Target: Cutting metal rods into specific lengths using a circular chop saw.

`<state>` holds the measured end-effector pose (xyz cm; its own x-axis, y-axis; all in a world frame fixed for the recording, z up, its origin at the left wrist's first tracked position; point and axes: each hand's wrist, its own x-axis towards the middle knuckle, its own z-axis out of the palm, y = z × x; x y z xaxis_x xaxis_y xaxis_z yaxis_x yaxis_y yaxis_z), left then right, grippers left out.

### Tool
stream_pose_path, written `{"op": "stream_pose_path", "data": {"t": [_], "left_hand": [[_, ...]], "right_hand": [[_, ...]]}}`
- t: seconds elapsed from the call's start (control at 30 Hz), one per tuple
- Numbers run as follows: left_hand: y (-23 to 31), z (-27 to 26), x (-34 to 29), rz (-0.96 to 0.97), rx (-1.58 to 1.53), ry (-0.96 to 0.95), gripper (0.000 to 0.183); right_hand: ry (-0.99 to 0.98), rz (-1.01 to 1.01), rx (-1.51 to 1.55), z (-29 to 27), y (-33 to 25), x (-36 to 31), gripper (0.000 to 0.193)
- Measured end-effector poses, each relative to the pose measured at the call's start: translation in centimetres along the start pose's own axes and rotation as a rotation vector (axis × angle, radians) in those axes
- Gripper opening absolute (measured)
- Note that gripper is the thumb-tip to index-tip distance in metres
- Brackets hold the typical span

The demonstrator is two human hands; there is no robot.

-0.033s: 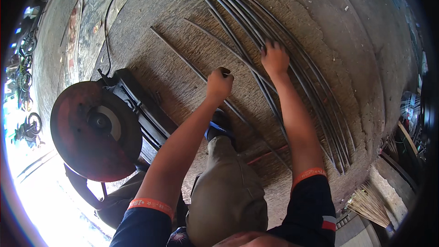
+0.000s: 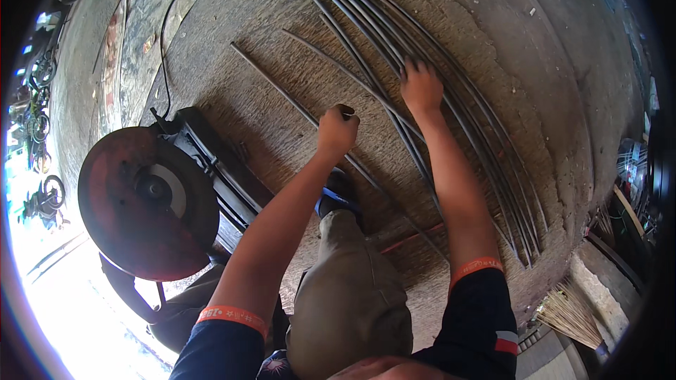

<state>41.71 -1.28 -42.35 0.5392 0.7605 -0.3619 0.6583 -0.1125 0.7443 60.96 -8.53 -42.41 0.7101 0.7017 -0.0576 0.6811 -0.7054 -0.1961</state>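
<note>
The person's left hand (image 2: 339, 130) is curled into a loose fist over a single slim metal rod (image 2: 272, 81), which passes beneath it; the fingertips are turned inward and hidden, so I cannot tell whether they grip the rod. The right hand (image 2: 422, 88) lies at the left side of a bundle of metal rods (image 2: 384, 35), its fingers bent down among them; whether they close on a rod cannot be told.

The rods are long, smooth and dark grey, with a dull sheen, and look bowed in this view. The single rod lies apart, to the left of the bundle. Between them, a thinner, brownish rod (image 2: 331, 58) crosses a darker one. All lie on a rough, gritty concrete floor (image 2: 507, 63) with a ridged, grainy texture.

To the left stands a cut-off saw (image 2: 148, 204), its big round face mottled dull red and black, with a pale crescent beside the hub; a thin black cable (image 2: 163, 56) rises behind it. A dark shoe (image 2: 339, 195) with blue trim shows below the left hand, under a creased khaki trouser leg (image 2: 348, 288). At the lower right lies a broom (image 2: 572, 315) of stiff straw bristles.
</note>
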Motion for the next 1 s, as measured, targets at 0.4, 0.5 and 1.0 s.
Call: {"op": "stream_pose_path", "data": {"t": [0.4, 0.5, 1.0], "left_hand": [[1.6, -1.4, 2.0, -0.092, -0.109, -0.039, 0.028], [2.5, -2.1, 3.3, -0.053, -0.274, -0.016, 0.027], [2.0, 0.8, 3.8, -0.347, -0.997, -0.106, 0.020]], "right_hand": [[-0.018, 0.051, 0.153, 0.3, -1.0, 1.1, 0.018], [0.014, 0.024, 0.249, 0.1, -1.8, -1.1, 0.019], [-0.376, 0.125, 0.695, -1.8, -2.4, -7.6, 0.023]]}}
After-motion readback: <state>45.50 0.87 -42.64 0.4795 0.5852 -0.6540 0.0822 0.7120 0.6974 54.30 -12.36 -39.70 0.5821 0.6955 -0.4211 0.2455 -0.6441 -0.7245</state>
